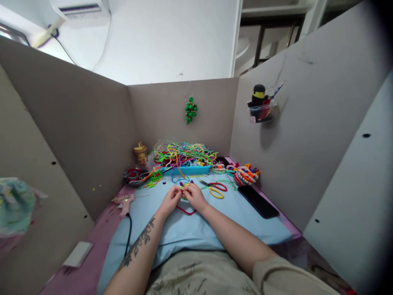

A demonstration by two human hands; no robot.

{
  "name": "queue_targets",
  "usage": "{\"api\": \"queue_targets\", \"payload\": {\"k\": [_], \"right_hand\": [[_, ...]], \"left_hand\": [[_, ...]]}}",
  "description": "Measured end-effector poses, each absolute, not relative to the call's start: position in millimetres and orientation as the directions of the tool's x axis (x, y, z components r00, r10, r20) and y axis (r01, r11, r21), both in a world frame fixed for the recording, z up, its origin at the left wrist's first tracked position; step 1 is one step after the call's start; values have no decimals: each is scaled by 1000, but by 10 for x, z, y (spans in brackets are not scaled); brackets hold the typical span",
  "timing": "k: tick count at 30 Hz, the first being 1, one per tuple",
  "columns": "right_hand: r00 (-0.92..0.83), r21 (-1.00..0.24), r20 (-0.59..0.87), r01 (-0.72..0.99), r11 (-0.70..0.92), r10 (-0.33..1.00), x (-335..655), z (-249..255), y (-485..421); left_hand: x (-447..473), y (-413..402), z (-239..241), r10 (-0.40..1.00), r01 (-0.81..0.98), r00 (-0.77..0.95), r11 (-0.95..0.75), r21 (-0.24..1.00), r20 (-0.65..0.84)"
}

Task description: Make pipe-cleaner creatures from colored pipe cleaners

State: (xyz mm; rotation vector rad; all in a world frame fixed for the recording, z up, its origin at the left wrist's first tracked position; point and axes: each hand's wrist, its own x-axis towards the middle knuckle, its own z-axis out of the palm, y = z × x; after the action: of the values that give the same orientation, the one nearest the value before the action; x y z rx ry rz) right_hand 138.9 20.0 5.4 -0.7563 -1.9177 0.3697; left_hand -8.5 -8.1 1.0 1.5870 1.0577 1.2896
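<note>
Left hand (173, 196) and right hand (195, 195), each grip pinched on a small multicoloured fuzzy piece (184, 198).
Bent red fuzzy strand (186, 213) at six o'clock, long axis nine-to-three.

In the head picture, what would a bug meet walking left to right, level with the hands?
Pink glue gun, bare left hand, bare right hand, red-and-yellow-handled scissors, flat black rectangular phone.

From afar, I watch a person's left hand (172, 199) and right hand (194, 195) pinch a small multicolored piece (184, 198) in front of the blue tray (196, 169), heaped with bright strands (184, 155). Scissors (211, 185) lie before the tray's right end, a black phone (258, 201) farther right, a pink glue gun (125, 203) to its front left.
</note>
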Motion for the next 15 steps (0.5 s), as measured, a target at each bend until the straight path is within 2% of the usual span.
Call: {"api": "queue_targets", "payload": {"k": [8,15], "right_hand": [[-296,-512,712,402,759,637,1388,25,225],[-397,-314,724,539,782,565,1455,91,197]], "left_hand": [[-119,-49,7,944,221,3,-322,921,329],[-105,-52,2,935,287,-2,-340,896,356]]}}
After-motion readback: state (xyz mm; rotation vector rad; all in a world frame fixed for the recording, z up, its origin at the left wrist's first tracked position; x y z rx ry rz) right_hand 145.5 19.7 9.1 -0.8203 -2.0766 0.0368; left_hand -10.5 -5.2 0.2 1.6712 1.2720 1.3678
